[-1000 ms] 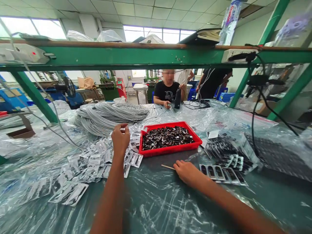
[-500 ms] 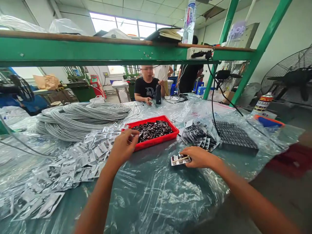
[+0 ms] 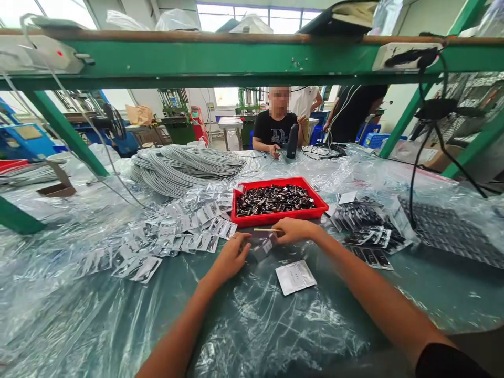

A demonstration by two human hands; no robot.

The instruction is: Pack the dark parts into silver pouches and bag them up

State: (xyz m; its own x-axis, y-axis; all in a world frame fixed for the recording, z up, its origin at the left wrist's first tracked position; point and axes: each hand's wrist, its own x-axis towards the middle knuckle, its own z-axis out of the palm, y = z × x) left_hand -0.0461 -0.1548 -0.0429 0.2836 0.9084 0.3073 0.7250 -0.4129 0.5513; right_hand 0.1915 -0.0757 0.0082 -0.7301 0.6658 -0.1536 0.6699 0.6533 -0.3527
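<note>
Clamping a thin stick [image 3: 264,230], the right hand [image 3: 296,231] touches a small grey packet [image 3: 261,251] near the red tray [image 3: 281,216]. The left hand [image 3: 231,257] bends at the packet's opposite edge, its grip impossible to tell.

Smooth, glossy plastic tray [image 3: 282,216]

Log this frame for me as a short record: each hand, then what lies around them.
Left hand: at the left side of a grey packet; grip unclear
Right hand: fingers on a thin stick, at the packet's right side
Nearer the wearer: white packet, lying flat
Beyond hands: red tray of small dark parts
Left of tray: silver packets, grey cable coil
Right of tray: dark packets
Across table: person in black shirt
</note>
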